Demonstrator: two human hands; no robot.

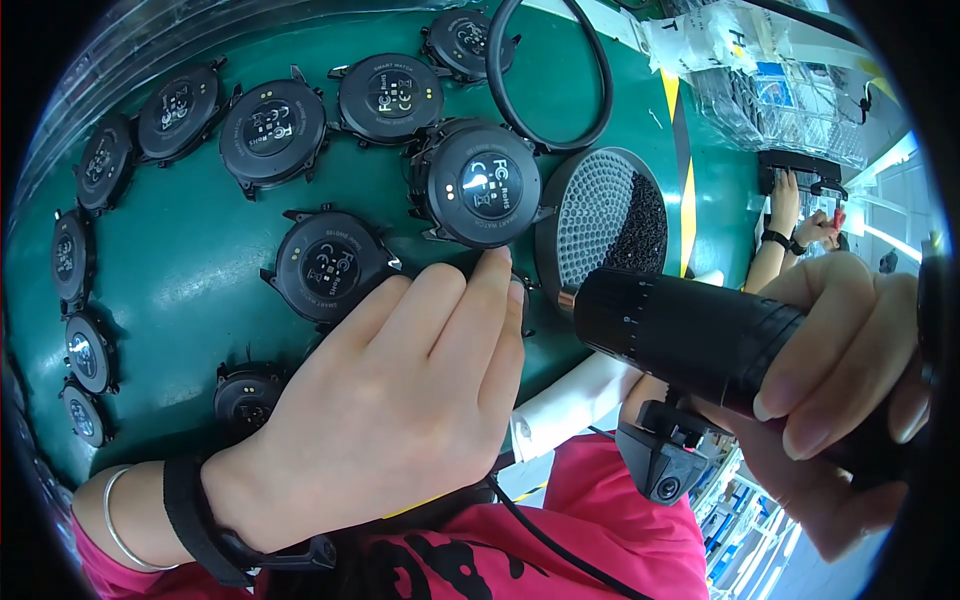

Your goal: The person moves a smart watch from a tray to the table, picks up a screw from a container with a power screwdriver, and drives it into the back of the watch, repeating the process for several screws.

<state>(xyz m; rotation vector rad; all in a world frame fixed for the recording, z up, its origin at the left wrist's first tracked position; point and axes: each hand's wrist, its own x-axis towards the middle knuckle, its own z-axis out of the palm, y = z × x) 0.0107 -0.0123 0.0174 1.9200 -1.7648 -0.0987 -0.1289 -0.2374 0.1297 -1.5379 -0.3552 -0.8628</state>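
My right hand (850, 350) grips a black electric screwdriver (660, 325), its coppery tip beside the rim of a round grey dish (588, 215). Small black screws (645, 220) are heaped in the right part of that perforated dish. Palm down, my left hand (385, 400) curves over a dark smartwatch case (527, 300), most of which it hides; thumb and index tip are close together there. The index tip also meets the lower edge of a larger, raised smartwatch case (485, 185). Another smartwatch case (332, 268) lies back up just beyond my knuckles.
Several smartwatch cases form an arc on the green table (180, 260), one of them (272, 130) at the back. A black ring (494, 65) stands behind the dish. Yellow-black tape (687, 200) runs along the right. Farther off are a co-worker's hands (785, 205) and clear plastic trays (790, 115).
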